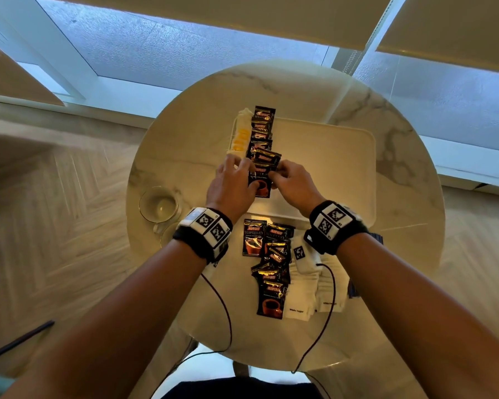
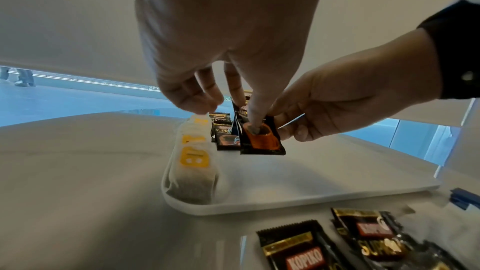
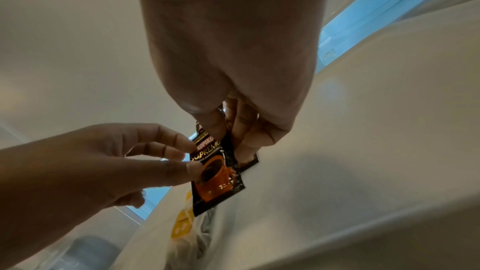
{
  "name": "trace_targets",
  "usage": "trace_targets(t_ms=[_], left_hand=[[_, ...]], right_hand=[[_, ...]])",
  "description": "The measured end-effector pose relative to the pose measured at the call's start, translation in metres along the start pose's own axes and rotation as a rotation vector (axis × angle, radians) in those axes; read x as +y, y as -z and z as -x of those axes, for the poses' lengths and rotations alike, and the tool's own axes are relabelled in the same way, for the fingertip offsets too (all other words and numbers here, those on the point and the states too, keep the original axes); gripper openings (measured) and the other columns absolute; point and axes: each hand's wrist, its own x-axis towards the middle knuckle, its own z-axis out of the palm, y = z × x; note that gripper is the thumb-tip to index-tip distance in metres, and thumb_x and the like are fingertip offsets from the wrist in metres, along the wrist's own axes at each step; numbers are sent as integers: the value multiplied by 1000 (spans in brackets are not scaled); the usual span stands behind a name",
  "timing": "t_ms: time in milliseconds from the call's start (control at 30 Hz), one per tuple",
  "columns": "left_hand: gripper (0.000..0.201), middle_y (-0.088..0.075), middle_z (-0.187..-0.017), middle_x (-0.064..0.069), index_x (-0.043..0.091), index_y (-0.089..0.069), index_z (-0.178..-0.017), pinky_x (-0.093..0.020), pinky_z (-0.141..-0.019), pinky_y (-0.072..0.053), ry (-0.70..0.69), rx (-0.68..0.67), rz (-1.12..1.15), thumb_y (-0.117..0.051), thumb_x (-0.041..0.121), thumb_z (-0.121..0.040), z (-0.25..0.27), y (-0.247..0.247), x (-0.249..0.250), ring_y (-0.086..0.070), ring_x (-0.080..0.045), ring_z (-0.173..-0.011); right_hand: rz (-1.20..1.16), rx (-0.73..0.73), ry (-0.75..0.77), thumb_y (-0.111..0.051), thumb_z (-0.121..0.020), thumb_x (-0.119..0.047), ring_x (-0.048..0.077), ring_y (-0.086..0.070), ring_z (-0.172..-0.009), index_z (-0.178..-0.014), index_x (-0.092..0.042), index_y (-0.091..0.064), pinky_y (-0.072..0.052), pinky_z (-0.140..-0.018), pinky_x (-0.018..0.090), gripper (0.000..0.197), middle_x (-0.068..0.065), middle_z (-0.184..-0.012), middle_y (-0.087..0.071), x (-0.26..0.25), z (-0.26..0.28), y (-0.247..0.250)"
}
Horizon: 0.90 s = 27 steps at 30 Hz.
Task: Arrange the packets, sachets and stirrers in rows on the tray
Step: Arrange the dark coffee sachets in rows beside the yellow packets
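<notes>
Holding one coffee packet between both hands, just nearer me than the row.
My left hand and right hand pinch its sides; its long axis follows that row.

Head view: left hand covers the left edge of the held coffee packet. Small print on the white sachets at 6 o'clock is too small to read. Left wrist view: loose packets are cut by the bottom edge.
</notes>
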Motion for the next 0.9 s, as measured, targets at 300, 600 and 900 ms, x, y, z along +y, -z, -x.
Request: trace_targets(t_ms=[300,600,900], left_hand=[[38,-49,-133,-5,18,-57,-124,-44,-98,-41,-82,-143,-333,-62,27,-87,-24,-23,-5,-44,-29,-121],[40,-49,-136,-2,20,-56,-126,-42,-100,-35,-105,-191,-427,-62,22,-87,-30,-29,-7,-39,-28,-124],[39,-48,-136,-4,20,-56,-127,-43,-101,-35,-91,-179,-410,-61,21,-88,-28,-22,1,-40,-28,-125]], right_hand=[[250,-27,-3,-61,-94,-21,20,-66,-87,-101,-8,-68,-50,-70,23,16,6,-96,-70,5,-43,-9],[184,183,40,-74,-80,-19,17,-57,-78,-106,-12,-52,-45,-65,22,35,4,-92,-63,16,-49,-17],[200,114,72,-71,-89,-17,14,-64,-89,-123,-8,-63,-54,-88,26,36,-3,-93,-65,12,-39,-10]])
